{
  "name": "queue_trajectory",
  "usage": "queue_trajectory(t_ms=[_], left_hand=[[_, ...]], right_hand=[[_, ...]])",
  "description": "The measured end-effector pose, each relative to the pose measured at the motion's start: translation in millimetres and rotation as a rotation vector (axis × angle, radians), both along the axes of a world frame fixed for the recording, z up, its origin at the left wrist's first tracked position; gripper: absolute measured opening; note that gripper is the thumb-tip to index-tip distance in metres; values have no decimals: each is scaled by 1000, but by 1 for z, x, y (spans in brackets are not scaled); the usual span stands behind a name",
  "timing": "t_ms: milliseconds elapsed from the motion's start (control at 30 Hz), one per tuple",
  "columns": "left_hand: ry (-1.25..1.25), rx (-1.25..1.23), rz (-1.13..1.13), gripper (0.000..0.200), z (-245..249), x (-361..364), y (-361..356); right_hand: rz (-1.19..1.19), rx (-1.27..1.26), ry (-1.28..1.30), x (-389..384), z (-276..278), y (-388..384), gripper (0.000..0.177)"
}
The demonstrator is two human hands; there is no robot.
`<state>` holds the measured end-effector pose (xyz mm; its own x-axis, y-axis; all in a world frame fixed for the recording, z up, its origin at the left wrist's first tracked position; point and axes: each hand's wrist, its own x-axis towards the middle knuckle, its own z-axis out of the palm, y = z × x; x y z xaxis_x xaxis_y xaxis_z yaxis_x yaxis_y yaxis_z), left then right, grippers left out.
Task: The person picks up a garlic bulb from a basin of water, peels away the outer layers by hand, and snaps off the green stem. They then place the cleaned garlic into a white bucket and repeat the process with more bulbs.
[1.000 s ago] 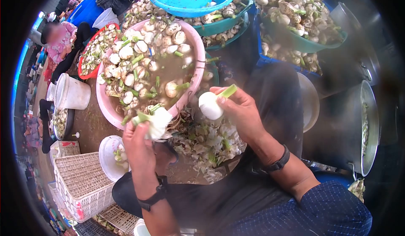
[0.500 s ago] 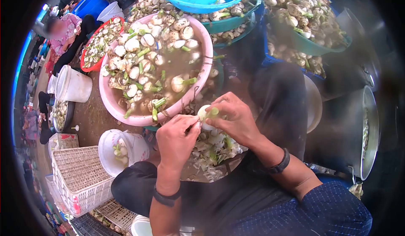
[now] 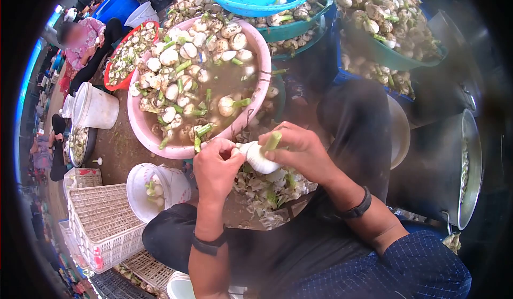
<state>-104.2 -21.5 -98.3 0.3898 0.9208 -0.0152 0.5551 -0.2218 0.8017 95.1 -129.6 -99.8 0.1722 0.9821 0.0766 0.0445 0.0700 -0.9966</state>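
In the head view, my right hand grips a white garlic bulb around its short green stem. The stem tilts upward between thumb and fingers. My left hand is closed in a pinch at the bulb's left side, on a pale strip of garlic skin that stretches to the bulb. Beneath both hands lies a heap of peeled-off garlic skins. Just beyond them stands a pink tub of murky water with many garlic bulbs in it.
A white bucket holding some bulbs lies tipped at left, beside a white plastic crate. Blue basin and garlic-filled green basin stand behind. A large metal pot is at right. Another person sits far left.
My left hand has moved left, away from the bulb, drawing a strip of skin out. The bulb has tipped and sits slightly lower, showing more of its white side.
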Motion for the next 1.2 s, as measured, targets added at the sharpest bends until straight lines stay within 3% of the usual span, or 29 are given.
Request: queue_trajectory(t_ms=[100, 233, 400, 500, 600, 700, 733, 800, 867, 933, 1067, 1200], left_hand=[[137, -38, -41, 13, 3, -5, 3], [325, -110, -204, 15, 6, -7, -3], [459, -145, -601, 16, 6, -9, -13], [527, -247, -740, 16, 6, -13, -14], [592, -260, -734, 21, 3, -15, -15], [274, 56, -584, 26, -7, -20, -12], [282, -81, -524, 38, 4, -17, -10], [96, 152, -512, 43, -5, -17, 0], [44, 89, -435, 48, -1, -13, 3], [-4, 135, -406, 50, -8, -12, 6], [-95, -96, -322, 39, -11, -11, 5], [-220, -438, -170, 28, 4, -4, -4]], right_hand=[[39, -130, 478, 3, 3, -2, 23], [-8, -142, 786, 9, -3, -1, 32], [-157, -140, 921, 12, -19, 2, 35], [-221, -128, 955, 15, -26, 2, 34], [-284, -139, 967, 15, -24, 2, 36], [-210, -141, 1029, 16, -23, 3, 37], [-194, -136, 1056, 15, -16, 1, 38], [-164, -120, 1092, 19, -3, -1, 39], [-128, -28, 1115, 30, 23, -7, 40], [-154, 111, 1093, 55, 49, -22, 38], [-542, 401, 796, 122, 87, -69, 34], [-933, 237, 349, 195, 58, -126, 22]])
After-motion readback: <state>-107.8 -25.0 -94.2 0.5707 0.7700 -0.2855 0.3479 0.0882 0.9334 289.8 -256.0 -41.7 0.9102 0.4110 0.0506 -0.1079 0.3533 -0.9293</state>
